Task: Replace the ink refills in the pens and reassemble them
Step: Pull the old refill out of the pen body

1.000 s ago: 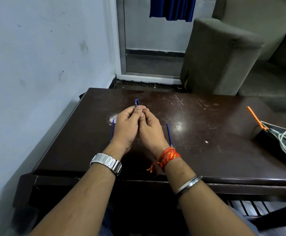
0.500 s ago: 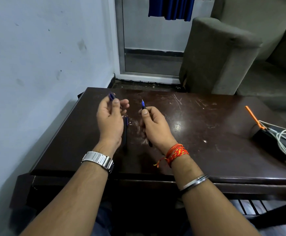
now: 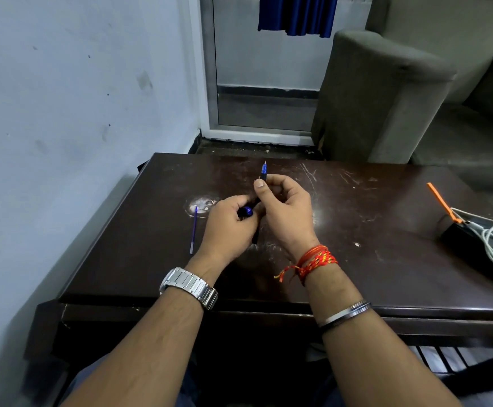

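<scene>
Above the table my right hand pinches the pen tip-up, steadying it. My left hand curls around the cap, probably ready to fit.

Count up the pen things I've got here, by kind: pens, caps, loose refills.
Pens: 1, the pen in the right hand
Caps: 1, the blue cap in the left hand
Loose refills: 1, the refill on the table
Total: 3

Left hand: fingers curled shut, pinching something small, thumb pointing to 2 o'clock.
Right hand: closed in a fist, touching the left, thumb up at 12 o'clock.
</scene>
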A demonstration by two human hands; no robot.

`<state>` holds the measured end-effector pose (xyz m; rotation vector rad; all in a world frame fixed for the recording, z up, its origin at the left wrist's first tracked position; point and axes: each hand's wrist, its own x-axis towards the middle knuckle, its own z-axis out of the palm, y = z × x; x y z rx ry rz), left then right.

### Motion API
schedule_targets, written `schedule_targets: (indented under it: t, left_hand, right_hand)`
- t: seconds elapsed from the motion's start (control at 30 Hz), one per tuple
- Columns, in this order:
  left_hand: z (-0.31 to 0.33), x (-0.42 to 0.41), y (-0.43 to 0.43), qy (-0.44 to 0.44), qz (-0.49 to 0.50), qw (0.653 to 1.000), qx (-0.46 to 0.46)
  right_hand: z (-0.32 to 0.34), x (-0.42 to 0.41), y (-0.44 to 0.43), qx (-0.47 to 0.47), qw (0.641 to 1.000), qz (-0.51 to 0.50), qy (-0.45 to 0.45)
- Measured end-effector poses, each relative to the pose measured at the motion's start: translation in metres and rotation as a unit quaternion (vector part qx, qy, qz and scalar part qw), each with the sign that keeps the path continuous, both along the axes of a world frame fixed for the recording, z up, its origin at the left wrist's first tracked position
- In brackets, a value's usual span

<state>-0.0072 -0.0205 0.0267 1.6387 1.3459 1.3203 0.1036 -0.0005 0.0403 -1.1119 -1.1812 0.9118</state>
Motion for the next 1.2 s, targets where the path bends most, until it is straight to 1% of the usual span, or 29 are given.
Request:
schedule_targets:
  t: [0.1,0.17,0.3,0.37,0.5,0.57,0.67,0.73,0.8,0.87,0.9,0.93,1.03,1.13,1.2]
  left_hand:
    - [-0.005,-0.001,0.004,0.072,0.026,0.996,0.048]
    - [-0.006,0.000,0.005,0.109,0.042,0.990,0.080]
    - [-0.005,0.002,0.002,0.159,0.076,0.977,0.122]
    - [-0.004,0.002,0.001,0.179,0.087,0.971,0.135]
    - [-0.002,0.005,-0.001,0.211,0.042,0.965,0.150]
    - [-0.002,0.006,-0.002,0.196,0.012,0.970,0.144]
    - [-0.004,0.006,-0.001,0.138,-0.017,0.983,0.119]
    - [-0.005,0.004,0.003,0.098,-0.037,0.991,0.078]
    - [-0.005,-0.001,0.004,0.041,-0.087,0.995,0.020]
    - [-0.003,-0.007,0.004,-0.041,-0.148,0.988,-0.031]
    - [-0.001,-0.009,0.004,-0.061,-0.163,0.984,-0.044]
    - [0.000,-0.011,0.004,-0.060,-0.163,0.984,-0.046]
    - [-0.002,-0.013,0.004,0.009,-0.109,0.994,-0.020]
    - [-0.001,-0.014,0.004,0.019,-0.056,0.998,-0.009]
    - [0.000,-0.014,0.004,0.030,-0.052,0.998,-0.003]
  right_hand:
    - [0.002,0.002,-0.001,0.017,1.000,-0.023,-0.002]
    - [0.003,0.004,0.000,0.020,0.998,-0.047,-0.034]
    - [0.002,0.006,0.000,0.022,0.995,-0.047,-0.083]
    - [0.002,0.007,-0.001,0.028,0.994,-0.047,-0.094]
    - [0.002,0.005,0.000,0.046,0.990,-0.048,-0.127]
    - [0.002,0.005,0.000,0.050,0.989,-0.045,-0.128]
    - [0.003,0.007,0.000,0.054,0.993,-0.031,-0.100]
    - [0.004,0.009,0.001,0.059,0.995,-0.018,-0.077]
    - [0.005,0.010,0.001,0.060,0.997,0.002,-0.054]
    - [0.007,0.010,-0.001,0.049,0.998,0.029,-0.006]
    - [0.008,0.010,-0.001,0.043,0.998,0.041,0.013]
    - [0.009,0.011,-0.001,0.039,0.998,0.050,0.021]
    - [0.009,0.011,0.001,0.040,0.997,0.056,0.020]
    - [0.008,0.008,-0.001,0.023,0.996,0.053,0.062]
    - [0.007,0.006,-0.002,0.025,0.998,0.036,0.050]
